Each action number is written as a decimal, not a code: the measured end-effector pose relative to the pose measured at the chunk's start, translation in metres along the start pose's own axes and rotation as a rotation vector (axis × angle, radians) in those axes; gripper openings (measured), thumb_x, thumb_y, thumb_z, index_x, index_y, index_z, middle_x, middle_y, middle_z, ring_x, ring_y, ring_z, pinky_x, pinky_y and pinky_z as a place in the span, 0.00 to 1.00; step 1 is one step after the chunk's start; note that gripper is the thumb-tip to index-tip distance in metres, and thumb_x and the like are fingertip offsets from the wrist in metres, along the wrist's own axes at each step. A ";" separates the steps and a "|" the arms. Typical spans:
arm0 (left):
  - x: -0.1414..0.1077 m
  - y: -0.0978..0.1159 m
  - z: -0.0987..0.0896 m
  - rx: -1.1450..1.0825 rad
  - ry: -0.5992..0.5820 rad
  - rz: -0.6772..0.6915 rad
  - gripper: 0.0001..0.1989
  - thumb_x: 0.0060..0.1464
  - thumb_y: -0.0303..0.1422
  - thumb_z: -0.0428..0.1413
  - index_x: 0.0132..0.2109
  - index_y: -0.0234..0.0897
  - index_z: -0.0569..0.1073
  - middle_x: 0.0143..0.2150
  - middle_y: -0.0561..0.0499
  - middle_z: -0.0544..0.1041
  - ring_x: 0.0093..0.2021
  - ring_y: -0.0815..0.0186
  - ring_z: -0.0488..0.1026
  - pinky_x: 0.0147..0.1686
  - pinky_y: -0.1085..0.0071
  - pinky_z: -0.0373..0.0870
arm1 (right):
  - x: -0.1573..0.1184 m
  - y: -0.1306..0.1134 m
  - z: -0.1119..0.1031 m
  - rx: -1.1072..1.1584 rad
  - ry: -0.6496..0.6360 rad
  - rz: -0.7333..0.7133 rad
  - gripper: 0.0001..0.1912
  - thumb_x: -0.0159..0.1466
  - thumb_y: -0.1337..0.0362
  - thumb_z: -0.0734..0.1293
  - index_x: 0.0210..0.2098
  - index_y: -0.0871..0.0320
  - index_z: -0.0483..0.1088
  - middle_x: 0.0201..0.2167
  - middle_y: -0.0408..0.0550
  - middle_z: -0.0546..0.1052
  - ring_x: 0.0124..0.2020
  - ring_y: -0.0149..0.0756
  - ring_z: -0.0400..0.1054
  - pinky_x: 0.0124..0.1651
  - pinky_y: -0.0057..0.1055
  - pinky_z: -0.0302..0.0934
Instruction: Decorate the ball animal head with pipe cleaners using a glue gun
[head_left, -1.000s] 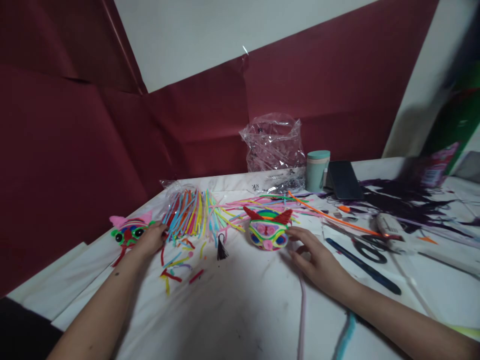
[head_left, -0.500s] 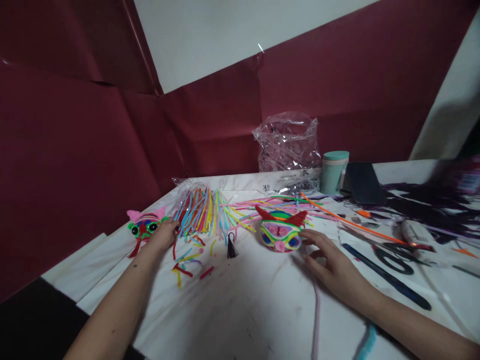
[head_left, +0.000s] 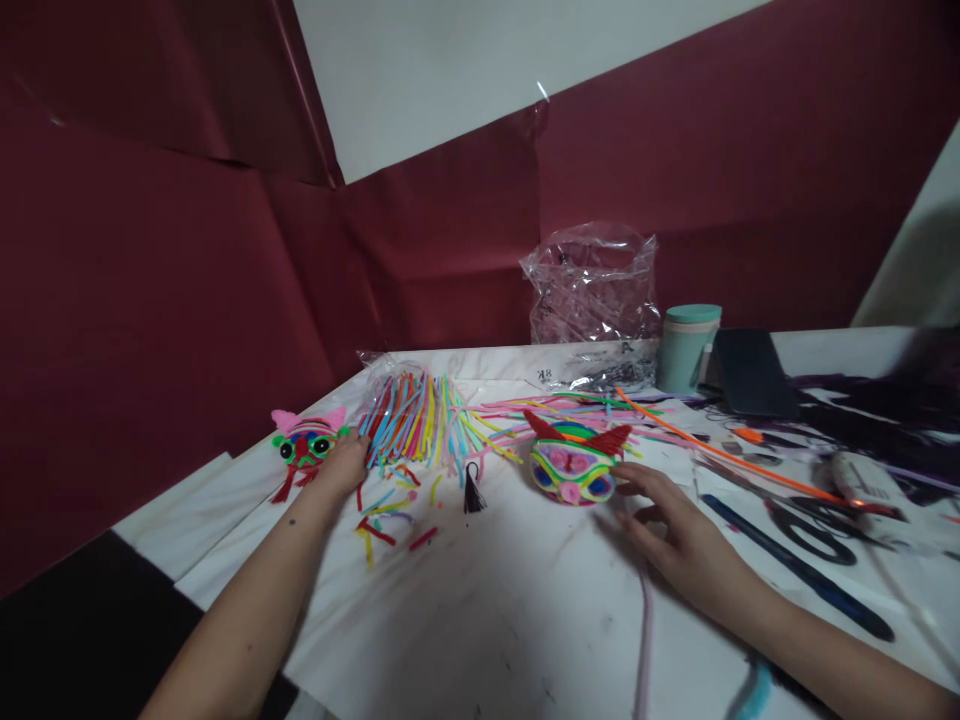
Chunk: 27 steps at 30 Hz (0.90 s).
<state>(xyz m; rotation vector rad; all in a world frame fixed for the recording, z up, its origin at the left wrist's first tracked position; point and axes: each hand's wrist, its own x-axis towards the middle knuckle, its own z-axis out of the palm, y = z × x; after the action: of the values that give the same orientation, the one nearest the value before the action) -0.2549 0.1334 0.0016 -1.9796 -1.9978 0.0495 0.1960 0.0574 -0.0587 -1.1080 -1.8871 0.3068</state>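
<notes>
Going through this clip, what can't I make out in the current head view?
All in the head view:
Left hand: fingertips hidden by the hand itself, so any grip cannot be told.
Red-eared face: its back is hidden by its own front.
Light blue strip: near end cut off by the bottom edge.
Dark purple strands: blurred, and cut off by the right edge.
Clear plastic bag: markings too small to read.
</notes>
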 end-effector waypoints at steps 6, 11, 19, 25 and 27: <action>-0.001 0.001 0.003 0.017 0.015 -0.016 0.20 0.45 0.20 0.47 0.46 0.32 0.69 0.45 0.39 0.70 0.47 0.56 0.66 0.48 0.65 0.61 | -0.001 0.000 0.000 0.016 -0.002 0.010 0.18 0.62 0.62 0.59 0.52 0.52 0.58 0.54 0.54 0.64 0.43 0.40 0.69 0.40 0.34 0.70; -0.004 0.004 0.002 0.019 0.019 -0.027 0.18 0.45 0.19 0.46 0.44 0.31 0.70 0.44 0.38 0.71 0.47 0.56 0.67 0.47 0.65 0.61 | -0.001 0.000 0.001 0.000 0.004 -0.009 0.18 0.63 0.62 0.59 0.52 0.52 0.58 0.53 0.54 0.64 0.44 0.40 0.68 0.38 0.34 0.70; -0.022 0.009 0.001 0.008 -0.039 0.021 0.18 0.49 0.19 0.44 0.44 0.32 0.72 0.42 0.39 0.74 0.49 0.57 0.68 0.50 0.65 0.60 | -0.002 0.001 0.001 -0.013 -0.002 -0.017 0.18 0.63 0.60 0.58 0.53 0.52 0.58 0.53 0.54 0.64 0.42 0.40 0.69 0.37 0.34 0.70; -0.029 0.005 0.009 -0.024 -0.080 0.048 0.25 0.48 0.19 0.45 0.54 0.30 0.65 0.57 0.36 0.66 0.59 0.57 0.62 0.57 0.63 0.55 | -0.001 0.000 0.002 -0.003 -0.012 -0.006 0.18 0.63 0.60 0.58 0.53 0.52 0.57 0.53 0.54 0.63 0.42 0.40 0.69 0.37 0.33 0.70; -0.029 0.003 0.010 -0.036 -0.085 0.044 0.26 0.48 0.19 0.45 0.56 0.30 0.64 0.59 0.36 0.65 0.60 0.57 0.61 0.57 0.63 0.54 | -0.001 0.000 0.002 0.002 -0.002 -0.011 0.18 0.63 0.60 0.58 0.53 0.52 0.58 0.53 0.54 0.64 0.42 0.40 0.69 0.37 0.33 0.70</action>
<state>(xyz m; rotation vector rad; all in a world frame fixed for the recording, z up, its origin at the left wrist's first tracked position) -0.2548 0.1069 -0.0146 -2.0768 -2.0201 0.1113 0.1948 0.0566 -0.0603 -1.0965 -1.8940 0.3036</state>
